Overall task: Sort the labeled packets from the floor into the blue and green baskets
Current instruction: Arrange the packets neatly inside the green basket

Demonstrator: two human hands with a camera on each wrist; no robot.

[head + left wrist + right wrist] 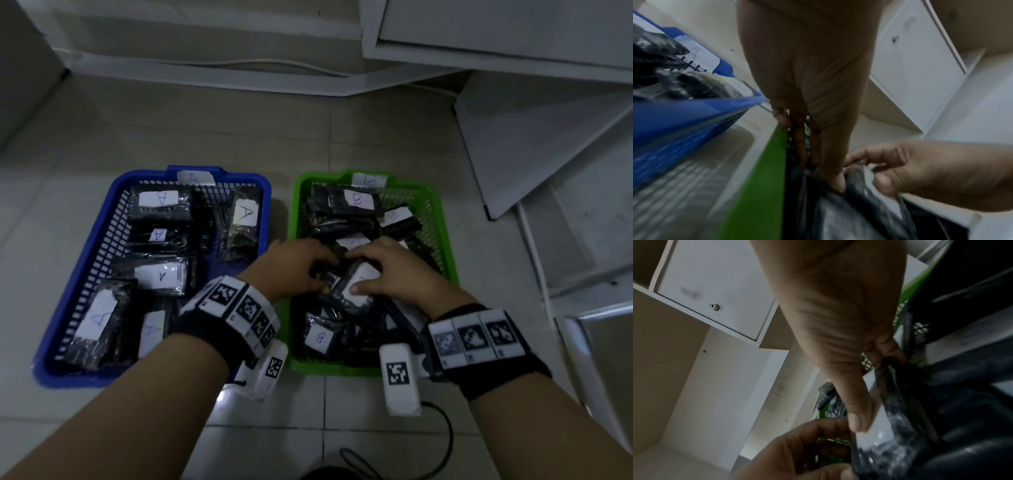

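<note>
The green basket on the right holds several black packets with white labels marked B. Both hands are inside it on one black packet lying label up on the pile. My right hand grips it, thumb on the white label and fingers curled over the far edge. My left hand pinches the same packet at its left edge. The blue basket to the left holds several packets marked A. No loose packet shows on the floor.
White cabinets run along the back and the right. A white board leans at the right. A black cable loops over the tiled floor close to me. A strip of bare tile separates the baskets.
</note>
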